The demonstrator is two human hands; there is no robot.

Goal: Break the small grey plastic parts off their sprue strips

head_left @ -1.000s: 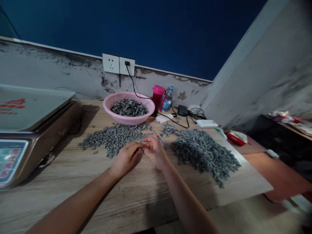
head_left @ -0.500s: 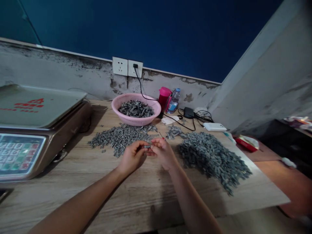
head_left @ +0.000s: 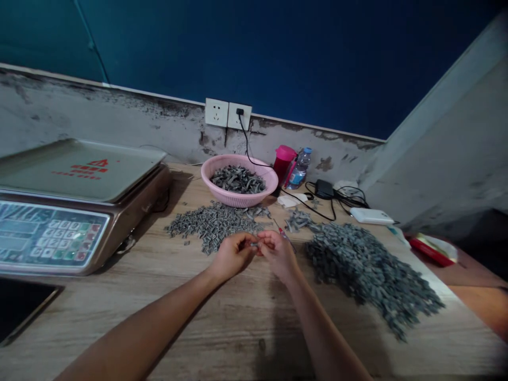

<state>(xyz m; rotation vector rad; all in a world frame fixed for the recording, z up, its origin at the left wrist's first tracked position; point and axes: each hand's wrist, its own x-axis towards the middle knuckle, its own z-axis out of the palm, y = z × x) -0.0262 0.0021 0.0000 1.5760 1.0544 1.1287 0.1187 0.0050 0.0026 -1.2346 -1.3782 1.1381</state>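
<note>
My left hand (head_left: 232,256) and my right hand (head_left: 279,253) meet above the wooden table (head_left: 222,323), fingers pinched together on a small grey piece (head_left: 254,244) held between them. Just beyond the hands lies a flat pile of small grey pieces (head_left: 214,225). A larger heap of the same grey pieces (head_left: 367,267) spreads to the right of my right hand. A thin red-tipped tool (head_left: 286,236) lies on the table behind my right hand. A pink basket (head_left: 239,180) holding darker grey strips stands further back.
A weighing scale (head_left: 75,206) with a keypad fills the left side. At the back wall are a double socket (head_left: 228,114) with a black cable, a pink cup (head_left: 284,161), a water bottle (head_left: 299,169), a charger and a white power bank (head_left: 371,216). A red-and-white packet (head_left: 431,248) lies right.
The view has shifted so everything sits further right and more of the scale shows. My hands stay joined on the small piece, with little movement between them.
</note>
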